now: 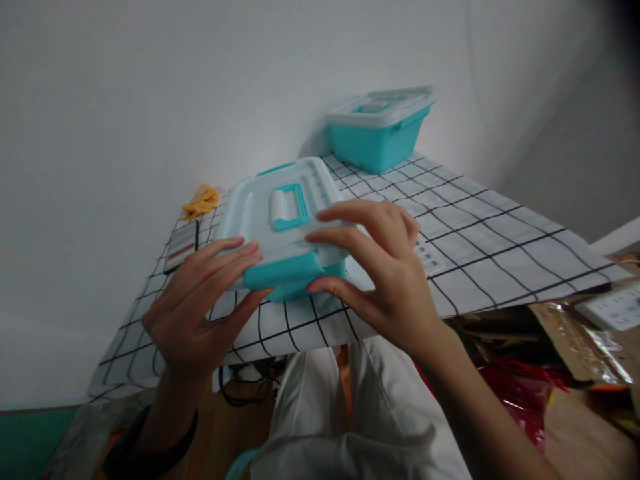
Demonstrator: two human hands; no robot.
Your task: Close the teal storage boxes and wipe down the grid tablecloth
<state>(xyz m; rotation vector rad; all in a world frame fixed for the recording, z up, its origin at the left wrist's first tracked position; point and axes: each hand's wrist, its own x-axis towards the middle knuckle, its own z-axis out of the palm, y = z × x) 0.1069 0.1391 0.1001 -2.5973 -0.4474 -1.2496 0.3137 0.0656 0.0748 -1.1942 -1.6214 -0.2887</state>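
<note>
No legible writing or brand anywhere. Two teal plastic boxes with pale lids on the bench (500,247), which wears a white cloth with a black grid. Near box (283,230): rectangular, smooth, teal handle recessed in the lid, at the bench's front edge. Left hand (200,313) and right hand (380,273) each clasp its front corners, fingers over the lid, thumbs under. Far box (377,130) stands by the wall. One yellow crumpled bundle (201,201) at left.
</note>
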